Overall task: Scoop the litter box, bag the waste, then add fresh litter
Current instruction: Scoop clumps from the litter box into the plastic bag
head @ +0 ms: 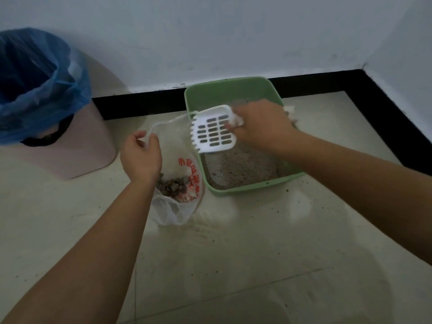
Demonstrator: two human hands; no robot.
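Head view: left hand [141, 157] pinches the bag [175, 141] open beside the box [254, 186]; right hand [261, 125] grips the scoop [214, 136] above it. A slack bag rim could spill waste [173, 186].

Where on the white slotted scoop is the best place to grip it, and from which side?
Grip the scoop at its handle end, coming from the right over the litter box, as the right hand does. The toothed edge points left toward the white bag, and the slotted blade should stay free for sifting.
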